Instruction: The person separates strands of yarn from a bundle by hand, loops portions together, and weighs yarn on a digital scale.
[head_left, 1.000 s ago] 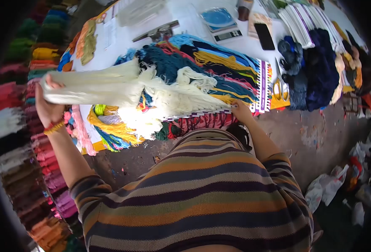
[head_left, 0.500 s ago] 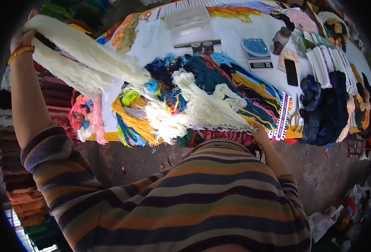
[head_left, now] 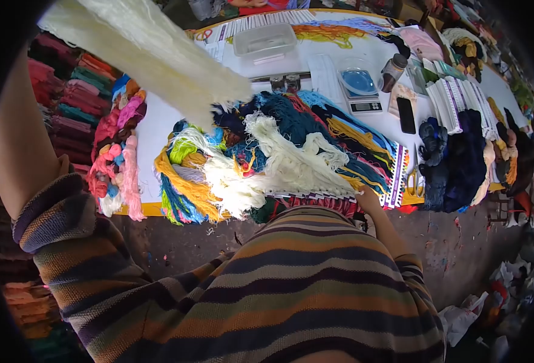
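Note:
A cream skein (head_left: 152,54) stretches in the air from the upper left down to the yarn pile. My left hand is out of view; only its raised forearm shows at the left edge. At the pile's lower right corner, my right hand (head_left: 370,198) has its fingers closed at the end of the white threads (head_left: 306,172); what they pinch is too small to tell. Those white threads lie over blue yarn (head_left: 285,121) and mustard yarn (head_left: 354,134), beside a strip of purple-and-white cards (head_left: 395,178).
Scissors (head_left: 413,180), a phone (head_left: 406,115), a scale (head_left: 363,106), a brown jar (head_left: 394,72) and a plastic box (head_left: 265,41) sit on the table. Navy yarn (head_left: 463,160) hangs at the right, pink yarn (head_left: 131,175) at the left. Another person's arm (head_left: 247,3) shows at the top.
The cream skein has been lifted up and away from the pile, and my left hand has risen out of view. My right hand stays by the card strip. The view has shifted, showing more of the far table.

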`<state>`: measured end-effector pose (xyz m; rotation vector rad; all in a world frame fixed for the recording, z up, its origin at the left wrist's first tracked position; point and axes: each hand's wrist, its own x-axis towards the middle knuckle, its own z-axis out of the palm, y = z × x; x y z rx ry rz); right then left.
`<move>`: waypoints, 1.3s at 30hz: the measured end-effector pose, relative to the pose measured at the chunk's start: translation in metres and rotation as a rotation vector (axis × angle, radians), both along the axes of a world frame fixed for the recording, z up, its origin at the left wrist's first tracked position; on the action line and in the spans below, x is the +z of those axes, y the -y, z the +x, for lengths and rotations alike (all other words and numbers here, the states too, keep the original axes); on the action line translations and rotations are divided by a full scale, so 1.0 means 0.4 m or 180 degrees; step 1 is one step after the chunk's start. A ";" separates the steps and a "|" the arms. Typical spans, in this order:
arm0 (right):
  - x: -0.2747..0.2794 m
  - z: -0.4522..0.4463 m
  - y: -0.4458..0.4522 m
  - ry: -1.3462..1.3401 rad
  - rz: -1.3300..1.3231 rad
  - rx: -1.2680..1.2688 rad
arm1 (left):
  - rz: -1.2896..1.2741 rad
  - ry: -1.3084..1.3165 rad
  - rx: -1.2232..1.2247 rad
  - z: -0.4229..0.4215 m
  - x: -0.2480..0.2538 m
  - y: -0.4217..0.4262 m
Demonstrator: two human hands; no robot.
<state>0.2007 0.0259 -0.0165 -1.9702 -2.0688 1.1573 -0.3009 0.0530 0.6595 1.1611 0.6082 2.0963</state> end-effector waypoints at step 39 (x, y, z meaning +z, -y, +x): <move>0.537 -0.257 -0.081 -0.2587 0.0443 -0.0014 | -0.2597 0.0365 -0.1887 0.623 -1.134 0.066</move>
